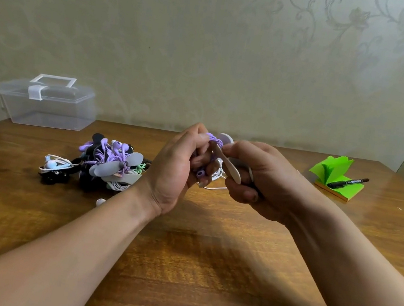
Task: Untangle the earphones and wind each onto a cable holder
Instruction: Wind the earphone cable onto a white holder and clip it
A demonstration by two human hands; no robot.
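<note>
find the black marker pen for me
In the head view, the black marker pen lies on the green sticky-note pad at the far right of the wooden table, right of the right hand.

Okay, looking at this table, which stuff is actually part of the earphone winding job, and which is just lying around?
Part of the job:
purple earphones, gripped by the left hand
cable holder, held by the right hand
white cable
pile of earphones and holders

Just lying about:
clear plastic box
green sticky notes
black marker
</note>
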